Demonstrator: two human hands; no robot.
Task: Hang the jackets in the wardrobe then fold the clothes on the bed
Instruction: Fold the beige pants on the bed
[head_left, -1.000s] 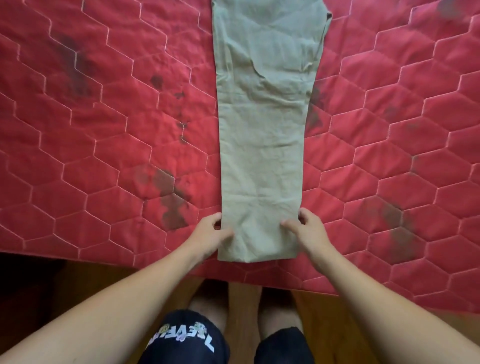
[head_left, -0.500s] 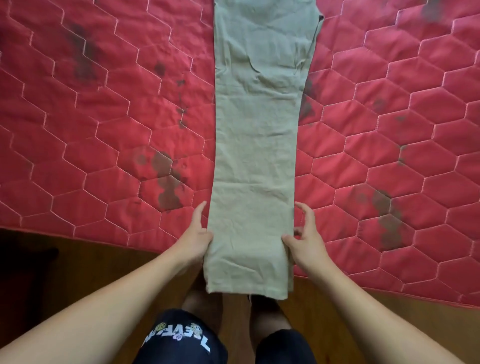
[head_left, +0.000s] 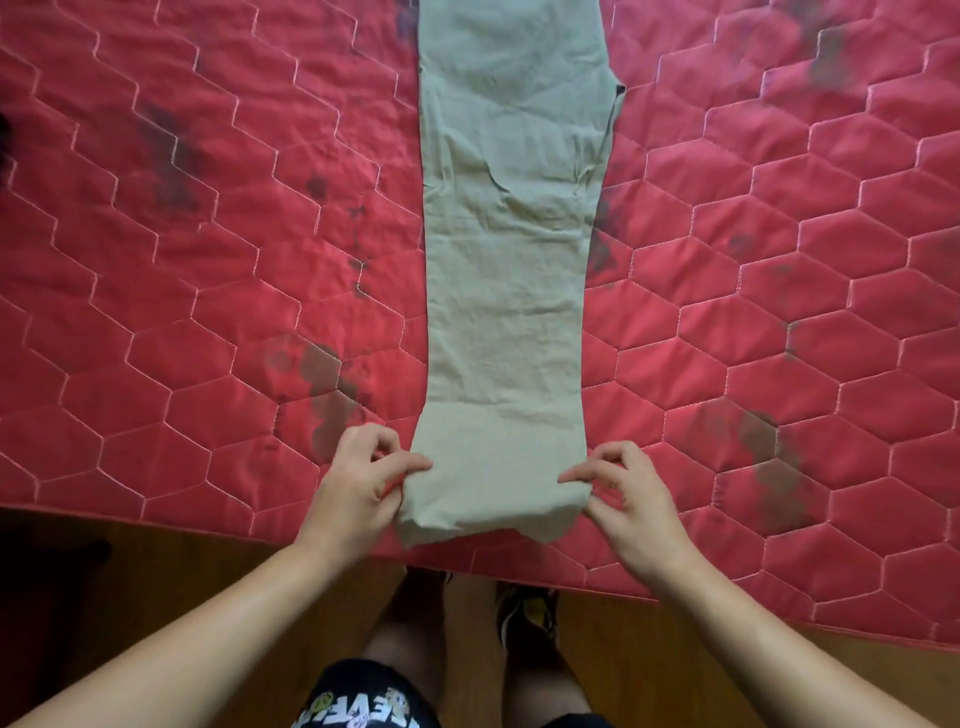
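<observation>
Khaki trousers (head_left: 506, 291), folded lengthwise, lie down the frame's centre on the red quilted mattress (head_left: 208, 260). Left hand (head_left: 358, 483) and right hand (head_left: 636, 496) each pinch one side of the turned-up hem at lower centre. The cloth looks soft, light and limp, so it is best gripped at its edges.

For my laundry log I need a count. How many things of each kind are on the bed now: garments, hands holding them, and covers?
Grey-green garment: 1
Hands pinching its near end: 2, the left hand and the right hand
Red quilted cover: 1
Total: 4
</observation>
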